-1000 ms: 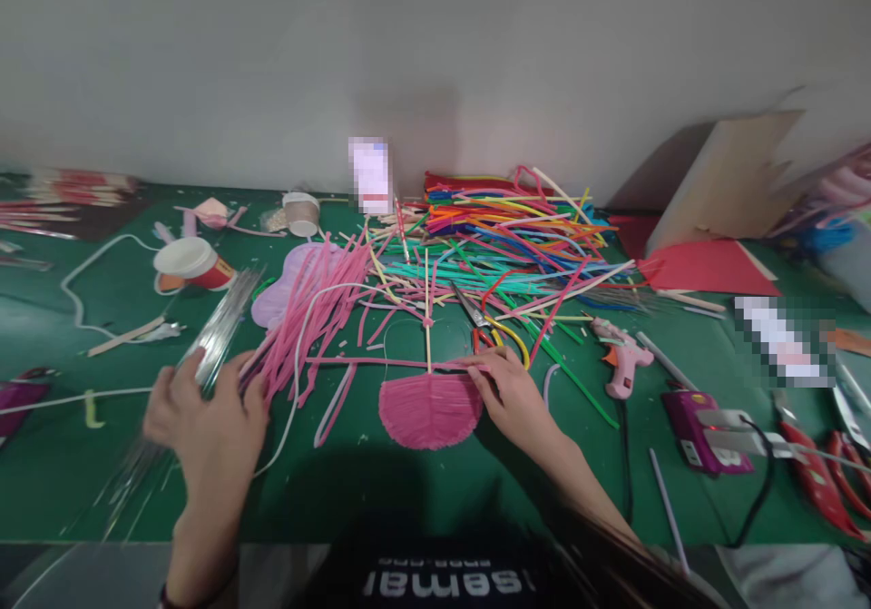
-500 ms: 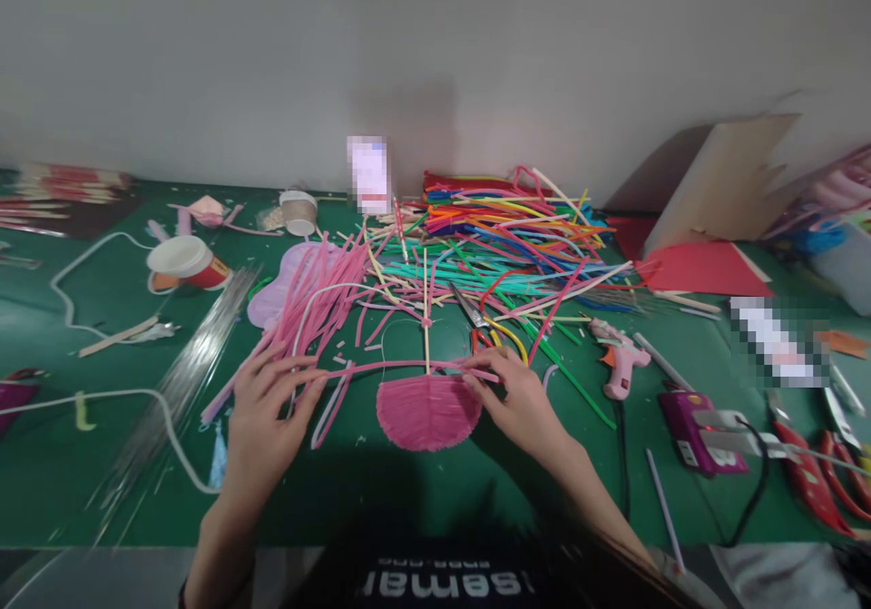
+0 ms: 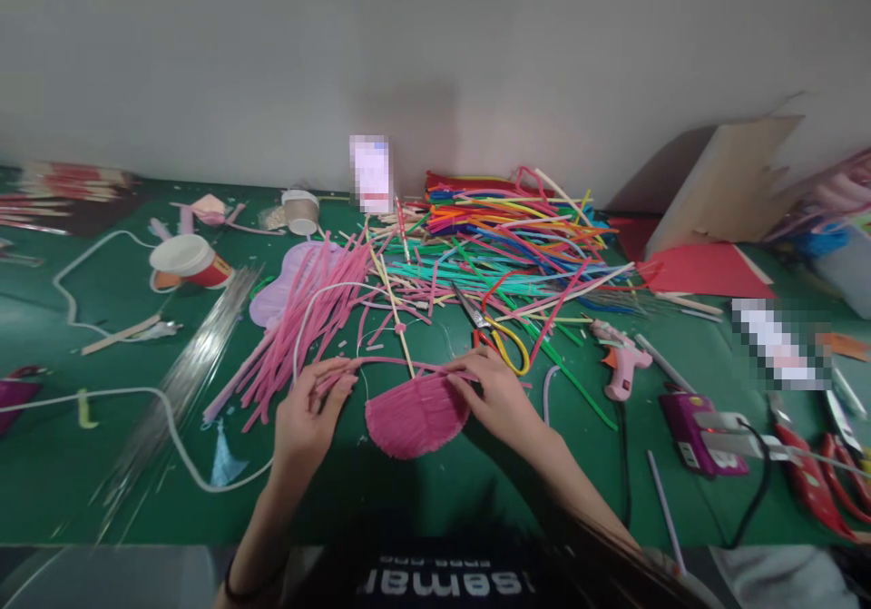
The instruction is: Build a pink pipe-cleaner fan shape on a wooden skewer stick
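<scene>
A pink pipe cleaner (image 3: pixel 387 361) stretches between my two hands, along the upper edge of a pink half-round piece (image 3: pixel 416 418) with packed fuzzy rows. My left hand (image 3: pixel 309 414) pinches the pipe cleaner near its left end. At the piece's upper right corner, my right hand (image 3: pixel 491 396) is closed on the same pipe cleaner; its fingertips also touch the piece. A thin wooden stick (image 3: pixel 401 337) rises from the piece, with a small pink wrap partway up. Fine wire curves out on both sides of the stick.
Loose pink pipe cleaners (image 3: pixel 319 296) lie left of centre, many colours (image 3: pixel 510 228) behind. Scissors (image 3: pixel 486 319) and a pink glue gun (image 3: pixel 619 359) lie to the right. At left are a paper cup (image 3: pixel 190 261), metal wires (image 3: pixel 181 391) and a white cable (image 3: pixel 167 409).
My left hand has moved right, closer to my right hand, and the pipe cleaner now bows upward. The half-round piece has tilted, its stick now leaning left.
</scene>
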Demonstrator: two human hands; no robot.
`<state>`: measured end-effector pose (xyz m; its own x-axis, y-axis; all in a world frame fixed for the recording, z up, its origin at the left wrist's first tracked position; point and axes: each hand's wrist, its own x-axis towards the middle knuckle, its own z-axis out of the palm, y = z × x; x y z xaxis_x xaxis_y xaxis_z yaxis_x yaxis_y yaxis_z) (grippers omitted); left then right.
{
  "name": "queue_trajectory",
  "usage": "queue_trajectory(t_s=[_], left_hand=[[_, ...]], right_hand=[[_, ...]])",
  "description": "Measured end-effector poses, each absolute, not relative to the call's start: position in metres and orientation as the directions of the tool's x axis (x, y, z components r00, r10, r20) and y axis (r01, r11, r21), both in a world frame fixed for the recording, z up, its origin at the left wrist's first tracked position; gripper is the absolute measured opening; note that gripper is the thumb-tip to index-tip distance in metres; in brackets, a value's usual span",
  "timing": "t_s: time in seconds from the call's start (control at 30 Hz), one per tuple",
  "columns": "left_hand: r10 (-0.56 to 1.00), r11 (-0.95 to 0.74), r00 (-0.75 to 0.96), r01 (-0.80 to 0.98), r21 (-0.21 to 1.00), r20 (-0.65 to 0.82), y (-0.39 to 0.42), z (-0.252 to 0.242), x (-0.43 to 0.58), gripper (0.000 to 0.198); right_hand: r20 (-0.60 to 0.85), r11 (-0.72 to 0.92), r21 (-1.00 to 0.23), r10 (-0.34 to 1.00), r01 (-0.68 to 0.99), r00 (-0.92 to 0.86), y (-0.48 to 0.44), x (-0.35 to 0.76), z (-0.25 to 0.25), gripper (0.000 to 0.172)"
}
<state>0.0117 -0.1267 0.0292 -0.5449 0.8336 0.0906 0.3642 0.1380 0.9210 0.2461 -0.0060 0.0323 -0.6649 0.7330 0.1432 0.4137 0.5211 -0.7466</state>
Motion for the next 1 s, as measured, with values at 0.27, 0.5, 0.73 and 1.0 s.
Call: queue_trajectory(t_s=[0.27,0.5,0.73,1.0], left_hand=[[0.836,0.257,-0.54,0.542,0.8,0.097,-0.137,-0.006,0.007,0.042],[0.841,0.193,-0.477,0.705,0.682,0.255,-0.127,0.004,0.016,0.045],[0.844,0.22,-0.486,0.7,0.679,0.227,-0.122,0.001,0.017,0.038],[0.772,0.205,-0.635,0.215,0.955,-0.023,-0.119,-0.013,0.023,0.054]], right_hand=[[0.093,0.479,-0.782,0.722,0.398,-0.686,-0.002,0.252,0.022,0.022],[0.025,0.442,-0.808,0.686,0.39,-0.727,-0.016,0.255,0.033,0.018],[0.017,0.412,-0.842,0.666,0.348,-0.746,-0.012,0.255,0.044,0.014],[0.076,0.497,-0.808,0.622,0.317,-0.78,-0.002,0.246,0.03,0.018]])
